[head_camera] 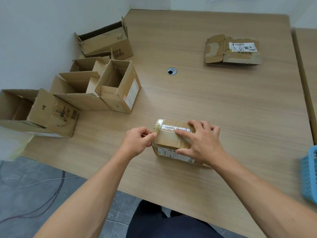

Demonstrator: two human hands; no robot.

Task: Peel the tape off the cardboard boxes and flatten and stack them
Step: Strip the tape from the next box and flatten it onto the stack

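A small closed cardboard box (pixel 169 140) sits near the table's front edge, with clear tape (pixel 171 128) running along its top. A loose, crumpled end of that tape (pixel 157 126) stands up at the box's left end. My left hand (pixel 139 140) pinches the tape at the box's left edge. My right hand (pixel 200 143) lies flat on the box's top and right side, fingers spread, pressing it down. A flattened box (pixel 233 51) with a white label lies at the far right.
Several open, unflattened boxes (pixel 118 86) stand in a row along the table's left side, by the wall. A cable hole (pixel 171 71) is in the wooden table (pixel 223 103). A blue plastic basket (pixel 310 174) sits at the right edge.
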